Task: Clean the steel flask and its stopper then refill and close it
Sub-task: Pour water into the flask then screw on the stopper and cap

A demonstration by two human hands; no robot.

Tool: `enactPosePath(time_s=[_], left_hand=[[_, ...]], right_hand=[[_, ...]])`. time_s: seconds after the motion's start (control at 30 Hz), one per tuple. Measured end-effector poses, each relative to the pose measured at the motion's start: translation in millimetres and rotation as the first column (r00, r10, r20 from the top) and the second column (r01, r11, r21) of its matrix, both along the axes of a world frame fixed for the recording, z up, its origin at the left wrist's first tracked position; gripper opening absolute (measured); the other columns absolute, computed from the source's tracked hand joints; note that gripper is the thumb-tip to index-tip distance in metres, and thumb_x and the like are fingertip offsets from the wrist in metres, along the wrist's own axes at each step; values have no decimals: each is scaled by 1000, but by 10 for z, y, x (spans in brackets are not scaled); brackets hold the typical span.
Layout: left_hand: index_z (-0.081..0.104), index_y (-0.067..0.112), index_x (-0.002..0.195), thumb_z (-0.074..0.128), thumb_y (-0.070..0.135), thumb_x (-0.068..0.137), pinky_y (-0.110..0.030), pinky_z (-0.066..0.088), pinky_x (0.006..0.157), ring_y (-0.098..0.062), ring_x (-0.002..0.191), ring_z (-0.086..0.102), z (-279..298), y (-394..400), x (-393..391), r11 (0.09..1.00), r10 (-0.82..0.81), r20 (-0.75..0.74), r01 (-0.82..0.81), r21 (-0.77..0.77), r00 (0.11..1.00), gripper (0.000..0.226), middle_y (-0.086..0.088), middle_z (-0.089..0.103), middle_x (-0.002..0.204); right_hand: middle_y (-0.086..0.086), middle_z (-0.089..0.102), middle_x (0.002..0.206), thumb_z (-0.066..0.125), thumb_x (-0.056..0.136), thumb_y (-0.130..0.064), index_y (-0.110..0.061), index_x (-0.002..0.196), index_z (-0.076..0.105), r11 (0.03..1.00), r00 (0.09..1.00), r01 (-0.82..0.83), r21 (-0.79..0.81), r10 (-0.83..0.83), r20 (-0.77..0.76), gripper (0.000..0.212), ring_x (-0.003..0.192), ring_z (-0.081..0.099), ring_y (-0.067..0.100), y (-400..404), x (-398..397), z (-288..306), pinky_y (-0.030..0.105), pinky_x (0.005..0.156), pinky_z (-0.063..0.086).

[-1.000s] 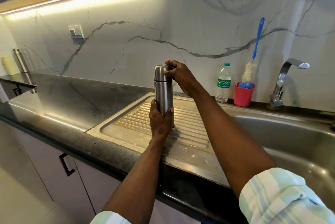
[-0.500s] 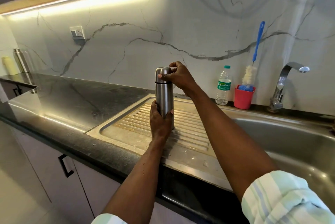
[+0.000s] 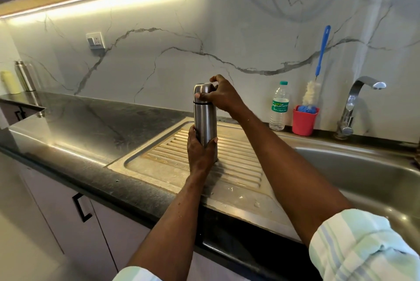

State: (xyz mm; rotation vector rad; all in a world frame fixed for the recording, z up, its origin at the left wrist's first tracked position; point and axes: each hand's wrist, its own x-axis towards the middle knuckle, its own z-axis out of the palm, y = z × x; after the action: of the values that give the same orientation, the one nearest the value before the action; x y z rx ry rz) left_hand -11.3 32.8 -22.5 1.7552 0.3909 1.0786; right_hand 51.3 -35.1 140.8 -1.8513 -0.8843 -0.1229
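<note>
Brushed steel flask (image 3: 205, 119), cylindrical, upright on ribbed steel drainboard (image 3: 238, 162); thin dark seam ring between body and domed steel cap (image 3: 201, 92). Left hand (image 3: 200, 153) wrapped round lower body of flask, thumb on right side, fingers on left, base hidden behind hand. Right hand (image 3: 221, 95) curled over cap from the right, thumb across cap front, fingers over dome top. Cap seated on flask.

Drainboard: pressed parallel grooves, dull, flecked with pale residue and water spots. Sink basin (image 3: 363, 178) to the right, smooth stainless, rounded walls. Curved chrome tap (image 3: 354, 103) behind basin.

Against marble-look backsplash: clear plastic water bottle (image 3: 279, 108) with green label and teal cap, just beside red plastic cup (image 3: 304, 121) holding bottle brush (image 3: 318, 69), blue handle, fluffy white head.

Countertop (image 3: 91, 126) black, polished, speckled. Far left: second steel bottle (image 3: 25, 76) beside pale yellow cylinder (image 3: 10, 81). White wall socket (image 3: 95, 40) above.

Striped pale-green sleeves rolled at both forearms.
</note>
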Motion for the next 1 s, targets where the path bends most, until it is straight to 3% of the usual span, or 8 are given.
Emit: enactPosePath(time_s=[0.13,0.23,0.43,0.53,0.6,0.7,0.83,1.0], left_hand=[[29,17,150,82,18,78,-45,51,99,-26,123,53,-8,3,-7,1000,-19,-50,20,13,999,90,-10,49,138],[25,17,152,82,16,78,-47,51,99,-28,121,54,-18,8,-12,999,-15,-87,19,45,996,94,-11,49,140],[30,17,151,79,18,79,-35,52,91,-25,111,60,-6,1,-26,998,15,-86,-9,65,996,87,-9,58,131],[32,16,150,79,16,80,-30,50,88,-25,110,61,7,1,-66,999,-13,-80,17,48,997,85,-8,59,131],[33,17,150,78,16,80,-26,48,86,-22,108,60,11,5,-87,999,-35,-80,37,30,996,83,-7,58,131],[31,20,150,78,15,81,-27,48,84,-18,106,58,22,-5,-98,996,-85,-74,85,0,994,84,-5,57,131],[27,23,151,76,9,81,-28,48,85,-18,112,56,32,26,-71,982,-184,-73,179,-65,980,87,-1,53,133],[35,19,145,82,18,78,-26,45,86,-15,109,53,32,-10,-85,989,-142,-118,135,-64,983,81,0,53,128]], right_hand=[[15,53,133,77,79,-14,-3,139,43,937,878,-335,96,347,-328,69,120,52,26,-118,170,69,33,104,42],[14,61,114,71,84,-7,-1,127,53,916,838,-380,125,399,-373,48,102,61,24,-80,198,3,31,87,52],[3,65,110,80,77,-32,-12,119,57,978,981,-16,208,56,-185,52,98,63,19,94,-67,-244,35,87,54],[6,65,110,79,78,-38,-9,116,56,960,987,161,229,-155,-45,53,97,63,22,249,-227,-335,36,85,53],[6,65,109,79,77,-40,-9,116,55,961,985,172,214,-175,-5,55,95,63,21,245,-227,-335,35,83,53],[4,65,110,84,72,-36,-11,117,55,986,987,-49,159,72,-143,59,97,63,20,43,-34,-212,32,84,53],[10,64,111,76,80,-16,-4,125,56,880,783,-429,204,474,-402,51,102,61,23,-103,265,-30,37,94,51],[9,64,105,70,86,-11,-6,122,54,852,747,-488,186,519,-416,40,97,63,21,-98,246,-6,34,90,54]])
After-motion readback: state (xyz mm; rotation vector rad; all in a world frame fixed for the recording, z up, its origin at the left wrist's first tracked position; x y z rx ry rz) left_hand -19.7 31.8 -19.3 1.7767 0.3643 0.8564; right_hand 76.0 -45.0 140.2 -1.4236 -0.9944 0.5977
